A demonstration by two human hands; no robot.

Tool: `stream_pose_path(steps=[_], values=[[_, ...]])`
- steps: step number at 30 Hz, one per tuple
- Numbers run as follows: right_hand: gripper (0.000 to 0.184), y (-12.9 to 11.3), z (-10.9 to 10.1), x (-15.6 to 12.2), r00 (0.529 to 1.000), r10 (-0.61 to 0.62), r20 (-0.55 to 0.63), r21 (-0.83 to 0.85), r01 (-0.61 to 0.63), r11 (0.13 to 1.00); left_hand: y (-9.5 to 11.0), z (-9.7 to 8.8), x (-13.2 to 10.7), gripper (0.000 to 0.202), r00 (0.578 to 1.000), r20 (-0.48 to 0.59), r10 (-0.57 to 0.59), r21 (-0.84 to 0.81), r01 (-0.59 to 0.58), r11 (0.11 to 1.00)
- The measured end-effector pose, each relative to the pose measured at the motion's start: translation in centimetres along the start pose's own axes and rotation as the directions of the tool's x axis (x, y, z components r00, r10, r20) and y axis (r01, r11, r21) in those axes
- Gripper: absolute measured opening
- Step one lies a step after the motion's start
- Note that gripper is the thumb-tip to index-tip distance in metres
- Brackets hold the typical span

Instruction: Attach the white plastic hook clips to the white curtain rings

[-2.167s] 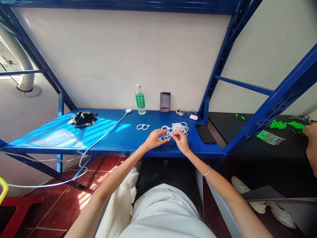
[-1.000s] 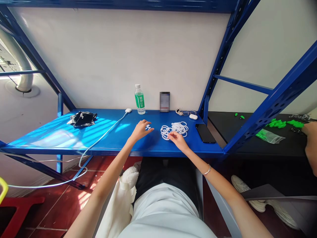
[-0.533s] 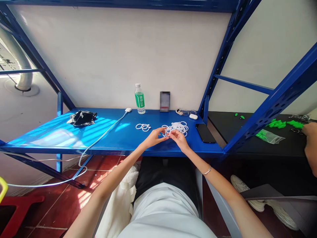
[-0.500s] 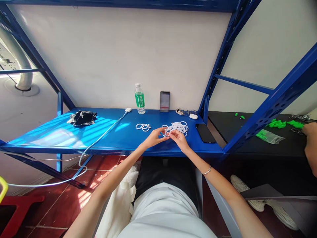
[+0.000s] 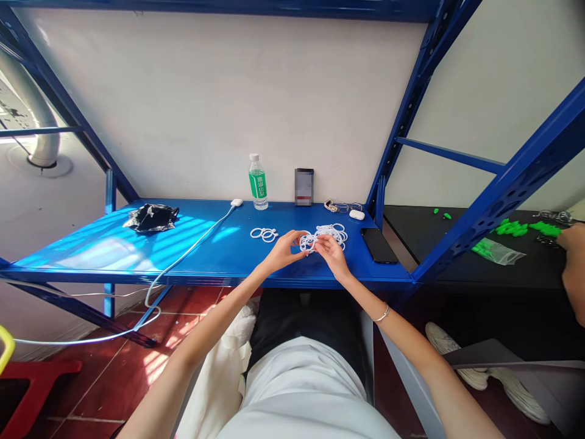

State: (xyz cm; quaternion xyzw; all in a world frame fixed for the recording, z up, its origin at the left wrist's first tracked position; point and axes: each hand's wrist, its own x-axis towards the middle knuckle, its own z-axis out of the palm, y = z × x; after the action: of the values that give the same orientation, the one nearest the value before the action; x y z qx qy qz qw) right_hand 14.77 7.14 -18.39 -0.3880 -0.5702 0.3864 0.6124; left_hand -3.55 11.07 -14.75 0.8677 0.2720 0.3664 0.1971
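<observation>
My left hand (image 5: 284,251) is at the front of the blue table, its thumb and fingers closed around the left side of a white plastic ring (image 5: 307,242). The fingers of my right hand (image 5: 333,255) pinch the same ring's right side, close beside the pile. Behind and to the right lies a heap of similar white rings (image 5: 337,231), partly covered by my right hand. Left of my hands, a small group of white rings (image 5: 264,234) lies apart on the table. The exact grip on the held ring is too small to make out.
On the blue table (image 5: 219,259) are a water bottle (image 5: 258,184), a boxy device (image 5: 304,188), a white case (image 5: 357,215), a black phone (image 5: 379,246), a charger cable (image 5: 196,244) and a black bag (image 5: 152,217). At right, another person's hand (image 5: 574,256) is near green pieces (image 5: 510,228).
My right hand's fingers have shifted slightly right and up along the ring, opening a gap between my two hands. My left hand has barely moved; the ring shows more fully.
</observation>
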Motion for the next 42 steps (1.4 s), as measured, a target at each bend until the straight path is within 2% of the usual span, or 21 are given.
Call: stream_pose_path(steps=[2, 7, 17, 25, 42], values=[[0.038, 0.0, -0.1, 0.0, 0.998, -0.041, -0.039, -0.034, 0.039, 0.999, 0.0, -0.3, 0.0, 0.044, 1.000, 0.011, 0.017, 0.040, -0.017, 0.999], [0.031, -0.1, 0.0, -0.1, 0.991, -0.130, -0.038, -0.122, 0.125, 0.985, 0.4, -0.7, 0.0, 0.044, 0.997, 0.072, 0.035, 0.039, -0.038, 0.999], [0.022, -0.3, 0.0, -0.3, 0.980, -0.185, -0.071, -0.172, 0.171, 0.970, 0.6, 0.3, -0.2, 0.044, 0.999, 0.035, 0.016, 0.125, -0.021, 0.992], [0.019, -0.7, 0.2, -0.6, 0.972, -0.229, -0.043, -0.228, 0.214, 0.950, 1.0, -0.2, -0.2, 0.045, 0.998, 0.044, 0.040, 0.138, -0.045, 0.989], [0.021, 0.1, -0.3, -0.4, 0.961, -0.275, -0.032, -0.241, 0.260, 0.935, 1.3, -0.2, -0.3, 0.046, 0.995, 0.037, 0.090, 0.234, -0.096, 0.967]])
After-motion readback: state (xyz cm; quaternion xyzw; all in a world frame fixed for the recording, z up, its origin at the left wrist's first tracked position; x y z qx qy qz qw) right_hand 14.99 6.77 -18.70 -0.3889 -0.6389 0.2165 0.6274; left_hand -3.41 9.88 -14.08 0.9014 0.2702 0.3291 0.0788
